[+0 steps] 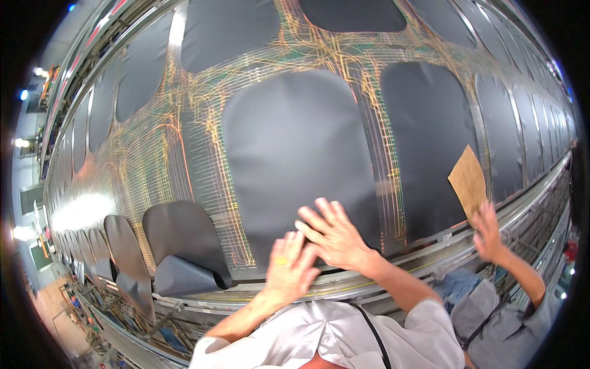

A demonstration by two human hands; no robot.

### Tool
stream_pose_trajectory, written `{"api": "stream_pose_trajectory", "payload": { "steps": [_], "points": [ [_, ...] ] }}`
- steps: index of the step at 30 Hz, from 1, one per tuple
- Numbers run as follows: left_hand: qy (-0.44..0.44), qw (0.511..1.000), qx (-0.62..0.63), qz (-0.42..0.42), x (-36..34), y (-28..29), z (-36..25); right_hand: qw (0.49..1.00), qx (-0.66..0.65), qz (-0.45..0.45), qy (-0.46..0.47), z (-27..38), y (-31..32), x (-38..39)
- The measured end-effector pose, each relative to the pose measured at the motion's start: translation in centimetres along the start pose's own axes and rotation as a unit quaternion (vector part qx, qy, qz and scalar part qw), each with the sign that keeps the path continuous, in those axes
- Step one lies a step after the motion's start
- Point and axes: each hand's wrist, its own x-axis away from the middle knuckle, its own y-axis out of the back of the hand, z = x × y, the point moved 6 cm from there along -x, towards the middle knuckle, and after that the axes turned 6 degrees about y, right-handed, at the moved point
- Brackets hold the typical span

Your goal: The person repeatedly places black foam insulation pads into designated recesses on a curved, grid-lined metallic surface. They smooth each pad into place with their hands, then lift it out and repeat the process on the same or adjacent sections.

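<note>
My left hand (286,270), with something yellow around a finger, lies with fingers spread on the lower edge of a large dark rounded panel (295,141). My right hand (335,243) rests flat beside it, a little higher and to the right, fingers apart on the same panel. The two hands touch or slightly overlap. The panel sits on a dark surface printed with many yellow, green and orange lines (153,154). Part of the panel's near edge is hidden under my hands.
At right, a co-worker's hand (488,230) holds a tan sheet (467,178) over another dark panel (427,147). A curled-over piece (178,227) lies left. More panels line the long surface. A metal rail (393,270) runs along the near edge.
</note>
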Motion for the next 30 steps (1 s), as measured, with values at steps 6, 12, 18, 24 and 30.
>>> {"api": "stream_pose_trajectory", "payload": {
  "steps": [6, 12, 18, 24, 30],
  "points": [
    [-0.148, 0.977, -0.093, 0.12, -6.1, -4.5, 2.2, 0.971, 0.188, 0.051, 0.135, -11.3, 1.2, -11.9],
    [0.038, 0.964, -0.22, -0.141, -24.9, 4.6, 13.9, 0.951, 0.296, -0.06, -0.07, -23.2, 7.6, -19.6],
    [0.166, 0.906, -0.315, -0.231, -25.9, 9.8, 21.1, 0.97, 0.235, -0.059, 0.007, -10.2, -1.1, -14.9],
    [-0.055, 0.968, -0.243, -0.034, -14.3, 1.9, 9.7, 0.974, -0.029, 0.095, 0.202, 7.8, -11.7, 1.4],
    [0.039, 0.979, -0.191, 0.06, 5.5, -1.8, 7.8, 0.943, -0.16, 0.18, 0.229, 10.4, -11.5, 3.9]
  ]
}}
